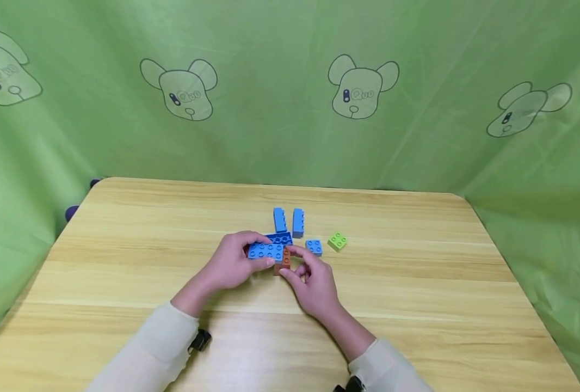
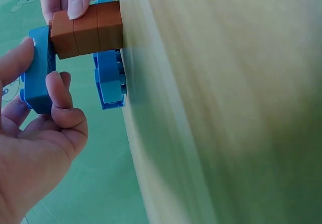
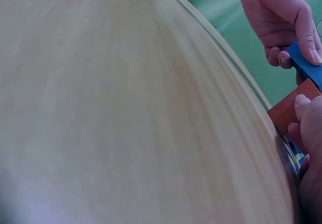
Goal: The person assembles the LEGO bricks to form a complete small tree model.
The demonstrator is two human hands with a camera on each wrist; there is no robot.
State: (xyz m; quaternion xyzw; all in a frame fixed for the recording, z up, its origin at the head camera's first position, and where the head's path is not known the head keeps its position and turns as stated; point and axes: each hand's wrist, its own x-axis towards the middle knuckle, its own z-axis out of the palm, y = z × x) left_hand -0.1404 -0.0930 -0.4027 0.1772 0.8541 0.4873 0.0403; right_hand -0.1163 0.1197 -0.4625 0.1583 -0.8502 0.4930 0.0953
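Note:
Between the thumb and fingers of my left hand (image 1: 227,262) is a long blue toy building brick (image 1: 265,251), studs up. Its right end lies over the top of a brown brick stack (image 1: 287,256), leaving a row of brown studs bare in the head view. My right hand (image 1: 318,287) pinches that stack between thumb and fingers. In the left wrist view the brown stack (image 2: 86,30) shows three layers and stands upright on the table, the blue brick (image 2: 37,73) right at its top. Just behind the held brick lies another blue piece (image 1: 285,238), partly hidden by the left hand.
Two long blue bricks, a left one (image 1: 279,220) and a right one (image 1: 297,223), lie on their sides farther back. A small blue brick (image 1: 314,247) and a lime-green brick (image 1: 338,241) sit right of the stack. Green curtain (image 1: 275,147) hangs behind the wooden table (image 1: 417,283).

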